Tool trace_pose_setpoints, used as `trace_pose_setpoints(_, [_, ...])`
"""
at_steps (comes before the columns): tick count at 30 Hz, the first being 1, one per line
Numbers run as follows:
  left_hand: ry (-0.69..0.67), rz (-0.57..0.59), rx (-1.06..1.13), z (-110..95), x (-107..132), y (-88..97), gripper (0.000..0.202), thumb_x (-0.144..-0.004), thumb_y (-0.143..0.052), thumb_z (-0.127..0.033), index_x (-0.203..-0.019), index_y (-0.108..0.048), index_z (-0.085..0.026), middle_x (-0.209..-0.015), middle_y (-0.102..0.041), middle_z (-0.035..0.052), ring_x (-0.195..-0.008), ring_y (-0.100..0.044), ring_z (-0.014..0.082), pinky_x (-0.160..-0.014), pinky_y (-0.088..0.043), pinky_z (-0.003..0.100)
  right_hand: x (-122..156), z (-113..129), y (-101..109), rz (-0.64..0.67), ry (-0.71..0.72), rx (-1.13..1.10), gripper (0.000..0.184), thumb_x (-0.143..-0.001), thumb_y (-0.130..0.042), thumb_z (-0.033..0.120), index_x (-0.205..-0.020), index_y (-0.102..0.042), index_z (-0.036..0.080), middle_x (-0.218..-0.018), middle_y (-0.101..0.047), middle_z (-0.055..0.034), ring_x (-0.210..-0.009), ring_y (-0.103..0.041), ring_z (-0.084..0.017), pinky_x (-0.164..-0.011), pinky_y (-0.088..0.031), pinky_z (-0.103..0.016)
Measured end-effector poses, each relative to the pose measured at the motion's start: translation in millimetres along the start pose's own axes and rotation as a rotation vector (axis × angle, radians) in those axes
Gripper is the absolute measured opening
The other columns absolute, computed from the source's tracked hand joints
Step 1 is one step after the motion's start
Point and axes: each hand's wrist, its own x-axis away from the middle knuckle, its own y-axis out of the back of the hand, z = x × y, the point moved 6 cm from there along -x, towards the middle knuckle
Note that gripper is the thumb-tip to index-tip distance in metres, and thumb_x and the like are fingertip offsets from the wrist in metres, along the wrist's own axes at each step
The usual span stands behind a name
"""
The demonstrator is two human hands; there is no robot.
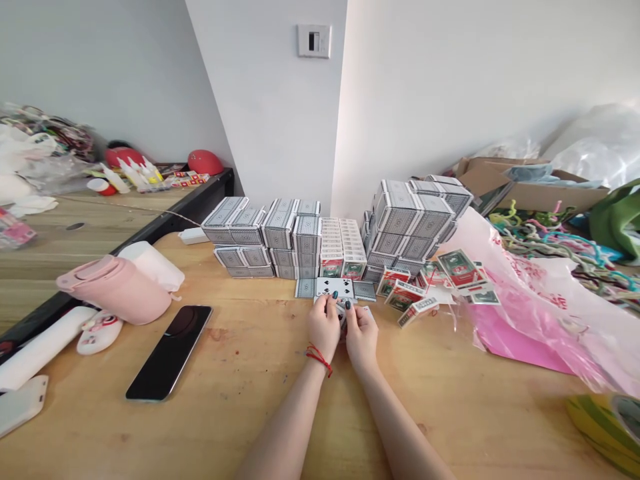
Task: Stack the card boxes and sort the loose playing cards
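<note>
Black-and-white playing cards (343, 319) are gripped between the bare left hand (323, 327), its wrist circled by a red string bracelet (319, 359), and the bare right hand (362, 331), with thumbs and fingers closed narrowly on them; their number cannot be told. They are held above the light-brown wooden table (240, 413), just in front of a white face-up spade card (327, 287). Behind, grey-patterned card decks (293, 227) are stacked, and red-and-green card boxes (404, 295) are scattered rightward.
</note>
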Motion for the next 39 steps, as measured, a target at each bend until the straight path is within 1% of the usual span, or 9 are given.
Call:
trace_pose_setpoints(3, [-0.008, 0.03, 0.021, -2.8, 4.1, -3.1, 0.025, -0.083, -0.04, -0.033, -0.073, -0.056, -0.018, -0.067, -0.063, 0.004, -0.062, -0.058, 0.0145, -0.055, -0.041, 0.023, -0.4, -0.2, 1.3, -0.024, -0.041, -0.037, 0.031, -0.074, -0.051, 0.049, -0.069, -0.052, 0.019, -0.049, -0.045, 0.0047, -0.044, -0.037, -0.011, -0.043, -0.031, -0.022])
trace_pose_setpoints(8, [-0.04, 0.045, -0.018, -7.7, 12.0, -8.0, 0.026, -0.084, -0.04, -0.035, -0.071, -0.055, -0.019, -0.065, -0.062, 0.003, -0.06, -0.057, 0.0142, -0.054, -0.04, 0.023, -2.9, 1.5, 6.3, -0.074, -0.015, -0.048, 0.031, -0.072, -0.055, 0.048, -0.071, -0.054, 0.017, -0.063, -0.057, -0.0008, -0.055, -0.047, -0.013, -0.052, -0.039, -0.023])
trace_pose_setpoints(19, [-0.101, 0.125, -0.003, -12.1, 14.4, -14.5, 0.023, -0.083, -0.042, -0.035, -0.072, -0.053, -0.018, -0.072, -0.063, 0.0043, -0.068, -0.058, 0.0152, -0.06, -0.042, 0.025, -6.9, -9.2, 12.8, -0.139, -0.035, -0.088, 0.031, -0.075, -0.051, 0.045, -0.076, -0.06, 0.016, -0.071, -0.061, -0.0045, -0.067, -0.054, -0.017, -0.062, -0.043, -0.028])
trace_pose_setpoints(22, [-0.121, 0.134, -0.018, -12.9, 15.3, -15.7, 0.021, -0.083, -0.042, -0.033, -0.074, -0.053, -0.019, -0.073, -0.064, 0.0048, -0.069, -0.059, 0.0157, -0.061, -0.042, 0.025, -6.6, -10.9, 13.8, -0.156, -0.053, -0.107, 0.034, -0.075, -0.05, 0.048, -0.074, -0.059, 0.015, -0.07, -0.061, -0.0043, -0.062, -0.052, -0.015, -0.057, -0.042, -0.026])
trace_pose_setpoints(24, [-0.129, 0.13, -0.034, -12.8, 15.9, -16.0, 0.021, -0.084, -0.041, -0.032, -0.073, -0.053, -0.019, -0.071, -0.063, 0.0046, -0.066, -0.058, 0.0154, -0.059, -0.041, 0.025, -6.5, -12.0, 14.7, -0.168, -0.058, -0.111, 0.036, -0.076, -0.049, 0.05, -0.071, -0.058, 0.016, -0.064, -0.058, -0.0024, -0.055, -0.049, -0.013, -0.052, -0.039, -0.024])
trace_pose_setpoints(27, [-0.126, 0.11, -0.054, -11.9, 16.4, -15.5, 0.022, -0.084, -0.039, -0.03, -0.07, -0.052, -0.019, -0.067, -0.062, 0.0041, -0.062, -0.057, 0.0149, -0.056, -0.039, 0.024, -6.7, -11.8, 16.0, -0.179, -0.031, -0.093, 0.04, -0.076, -0.045, 0.055, -0.065, -0.055, 0.017, -0.051, -0.049, 0.0021, -0.046, -0.041, -0.01, -0.045, -0.034, -0.022])
trace_pose_setpoints(30, [-0.105, 0.096, -0.038, -11.4, 16.5, -14.8, 0.022, -0.084, -0.039, -0.03, -0.069, -0.05, -0.019, -0.067, -0.061, 0.0038, -0.062, -0.056, 0.0148, -0.056, -0.038, 0.024, -6.8, -11.1, 15.3, -0.164, -0.009, -0.087, 0.042, -0.077, -0.043, 0.057, -0.063, -0.052, 0.018, -0.046, -0.042, 0.0046, -0.043, -0.036, -0.009, -0.042, -0.03, -0.022])
trace_pose_setpoints(35, [-0.051, 0.072, 0.014, -11.7, 16.4, -12.4, 0.025, -0.084, -0.039, -0.034, -0.065, -0.046, -0.019, -0.063, -0.057, 0.0019, -0.058, -0.052, 0.0138, -0.055, -0.037, 0.024, -5.7, -10.1, 12.9, -0.137, -0.036, -0.144, 0.041, -0.076, -0.045, 0.056, -0.064, -0.052, 0.017, -0.047, -0.041, 0.005, -0.043, -0.035, -0.009, -0.043, -0.03, -0.022])
trace_pose_setpoints(39, [-0.015, 0.054, 0.077, -11.3, 15.6, -11.0, 0.023, -0.083, -0.04, -0.033, -0.066, -0.045, -0.019, -0.063, -0.055, 0.0012, -0.058, -0.052, 0.0132, -0.055, -0.038, 0.023, -4.6, -5.9, 7.0, -0.063, -0.046, -0.194, 0.034, -0.076, -0.051, 0.049, -0.069, -0.052, 0.016, -0.058, -0.048, 0.0023, -0.052, -0.041, -0.01, -0.05, -0.037, -0.022])
